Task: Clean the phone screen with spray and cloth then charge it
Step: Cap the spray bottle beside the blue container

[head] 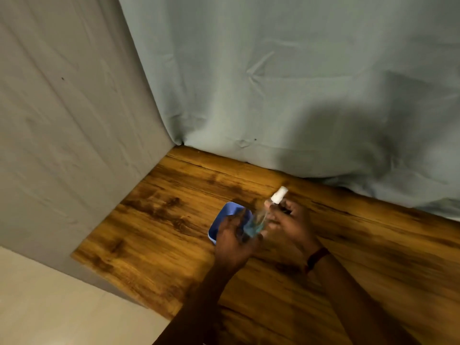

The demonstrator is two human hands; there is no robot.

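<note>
While left hand cradles phone, right hand tilts spray bottle.

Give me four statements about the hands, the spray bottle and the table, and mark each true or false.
1. The spray bottle holds bluish liquid. True.
2. The bottle stands alone on the wooden table. False: both hands, left hand and right hand, hold it above the table.
3. A dark band sits on the right wrist. True.
4. The bottle's cap is red. False: it is white.
</note>
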